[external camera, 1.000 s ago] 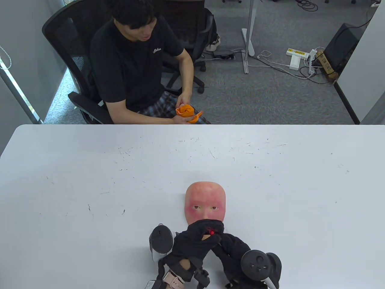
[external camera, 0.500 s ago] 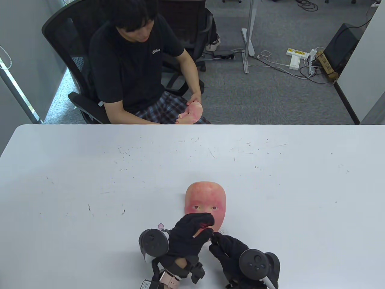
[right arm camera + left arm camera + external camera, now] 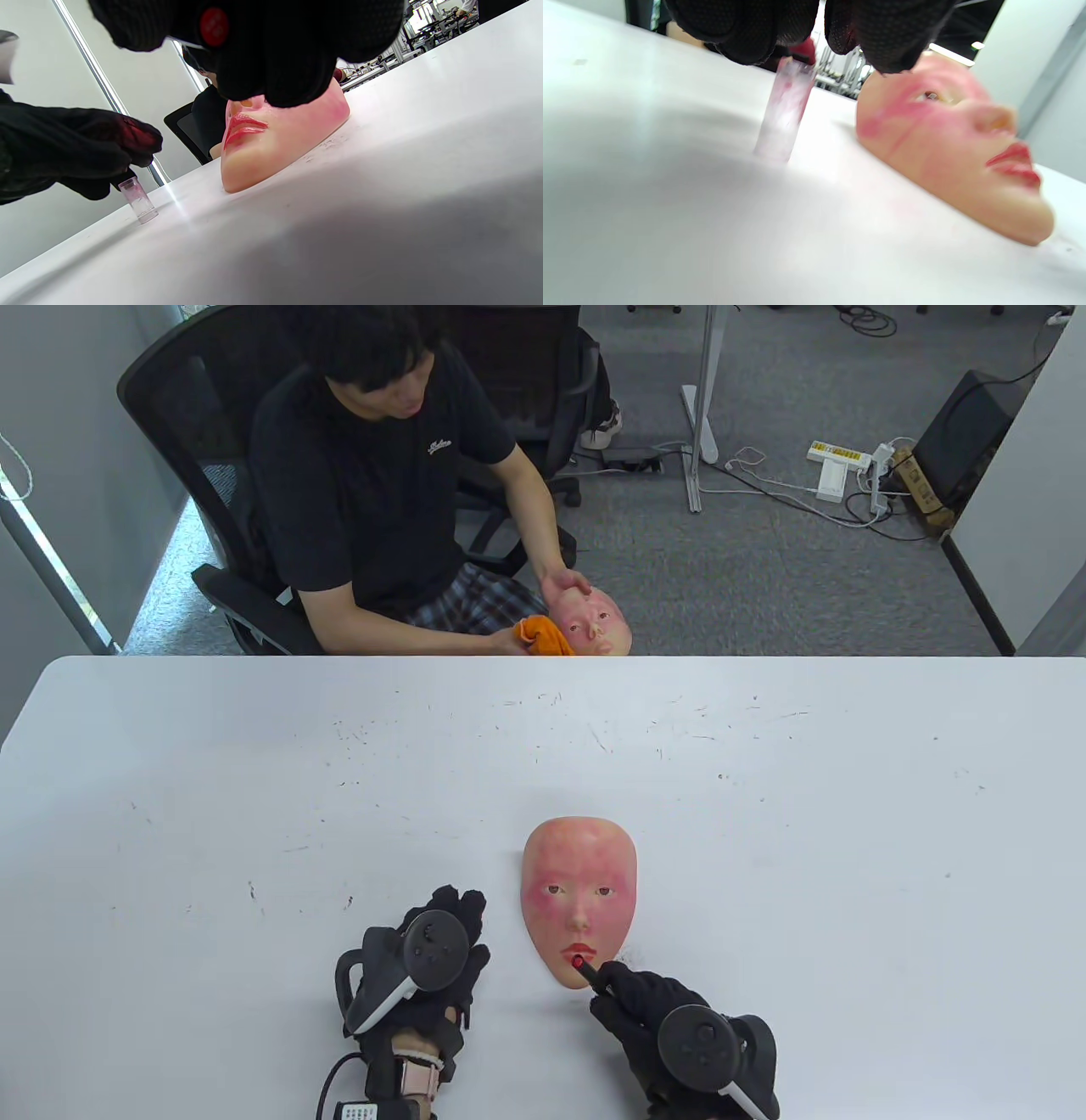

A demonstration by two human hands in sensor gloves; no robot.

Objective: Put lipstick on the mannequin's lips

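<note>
1. Black-gloved right hand (image 3: pixel 645 1010), fingers curled tight around a dark lipstick (image 3: pixel 587 971); its red tip points away from the wrist and sits at the chin side of the red lips (image 3: pixel 579 951), touching or just short of them, hard to say which.
2. Mannequin face (image 3: pixel 579 891) lies face-up on the white table (image 3: pixel 254 780), directly ahead of the right hand's knuckles, forehead at the far end from the hand. Cheeks and brow smeared pink-red.
3. Right wrist view: that hand's fingers (image 3: pixel 271 63) bunch over the nose and eyes, a round red end showing among them; lips below are bare to the camera.
4. Left hand (image 3: pixel 433 959) sits to the left of the face, apart from it, palm down, tracker on its back.
5. Left wrist view: its fingertips (image 3: pixel 746 29) are closed on the upper end of a clear cap (image 3: pixel 785 114) that stands upright on the table under the hand. Red staining on the glove tips.
6. Beyond the far table edge, well ahead of both hands, a seated man (image 3: pixel 373 475) holds a second face (image 3: pixel 594 623) and an orange cloth (image 3: pixel 543 636).
</note>
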